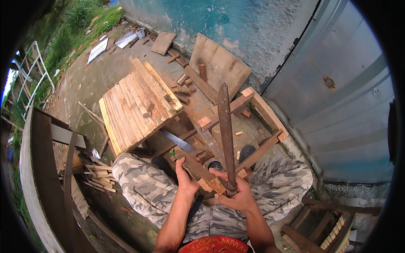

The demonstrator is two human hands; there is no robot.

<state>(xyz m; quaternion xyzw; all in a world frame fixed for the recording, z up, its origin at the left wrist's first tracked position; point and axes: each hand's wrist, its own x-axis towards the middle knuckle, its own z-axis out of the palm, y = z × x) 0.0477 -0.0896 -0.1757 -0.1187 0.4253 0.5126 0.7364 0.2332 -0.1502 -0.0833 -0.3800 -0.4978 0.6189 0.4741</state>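
My left hand [185, 175] grips a short brown piece of wood [196, 170] held at a slant above my lap, its pale cut end towards my right hand. My right hand [238, 194] is closed round the lower end of a long rusty metal blade [226, 135], which points upward and narrows at the tip. Fingers of the right hand also lie close to the end of the wood; whether they press on it I cannot tell. Just beyond the wood lies a handsaw [179, 142] with a toothed blade. A small green and yellow object [172, 152] shows by the left thumb.
A slatted wooden table [130, 109] with offcuts on top stands ahead on the left. To the right is a wooden frame [270, 111]. Boards lean on the blue wall [219, 17], beside a metal door [337, 84]. Wood strips [99, 177] are piled at left.
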